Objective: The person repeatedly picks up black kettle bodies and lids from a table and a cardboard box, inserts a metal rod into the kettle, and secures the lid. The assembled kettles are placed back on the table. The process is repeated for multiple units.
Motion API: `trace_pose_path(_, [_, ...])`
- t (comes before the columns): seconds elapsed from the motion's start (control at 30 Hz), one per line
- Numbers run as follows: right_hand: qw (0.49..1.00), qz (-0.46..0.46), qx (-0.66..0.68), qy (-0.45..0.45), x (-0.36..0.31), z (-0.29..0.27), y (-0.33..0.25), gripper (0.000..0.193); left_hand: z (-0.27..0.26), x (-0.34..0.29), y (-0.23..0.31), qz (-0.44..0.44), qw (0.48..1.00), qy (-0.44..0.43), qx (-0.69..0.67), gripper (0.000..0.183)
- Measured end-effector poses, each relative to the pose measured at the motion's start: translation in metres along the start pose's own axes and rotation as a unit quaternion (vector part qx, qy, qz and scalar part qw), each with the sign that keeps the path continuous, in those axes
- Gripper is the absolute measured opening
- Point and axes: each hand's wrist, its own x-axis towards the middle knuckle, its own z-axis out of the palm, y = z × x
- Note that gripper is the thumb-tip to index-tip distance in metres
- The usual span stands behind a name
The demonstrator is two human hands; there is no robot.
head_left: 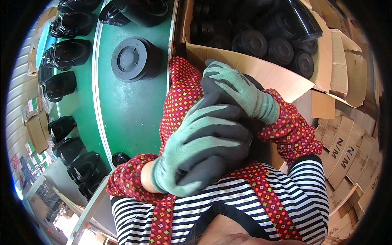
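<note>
Close to my body, both hands in green gloves with dark grey palms are closed around a dark rounded part [250,122]. My left hand [204,143] lies over its near left side with fingers curled. Beyond it, my right hand [241,87] grips the far side. The gloves hide most of the part, so its exact kind does not show. Left of my hands, a dark grey round part with a ribbed disc top [130,60] stands on the green work surface [126,106].
An open cardboard box [261,67] at the far right holds several black round parts [250,43]. Glossy black housings [61,85] line the left of the green surface, with more black housings [141,10] at the far end. Flattened cartons [343,151] lie at right.
</note>
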Motion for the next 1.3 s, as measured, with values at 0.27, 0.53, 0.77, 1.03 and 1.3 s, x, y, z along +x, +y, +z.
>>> trace_pose_path(0.27, [0.99,0.058,-0.129,0.01,0.0,-0.018,-0.034,0.028,-0.022,-0.014,-0.02,0.057,0.998,-0.008,-0.032,0.042])
trace_pose_path(0.53, [0.966,0.177,-0.078,-0.171,0.037,-0.05,-0.051,0.049,-0.044,-0.011,0.042,-0.184,0.96,0.011,0.21,0.067])
trace_pose_path(0.77, [0.978,0.152,-0.067,-0.125,0.034,-0.038,-0.053,0.06,-0.017,0.033,0.048,-0.324,0.864,-0.153,0.353,0.077])
trace_pose_path(1.03, [0.943,0.216,-0.158,-0.196,0.057,-0.069,-0.099,0.068,-0.071,0.014,-0.043,-0.153,0.949,-0.137,0.238,0.049])
trace_pose_path(1.3, [0.926,0.231,-0.14,-0.264,0.074,-0.092,-0.107,0.061,-0.072,0.02,-0.093,-0.029,0.958,-0.102,0.265,0.042])
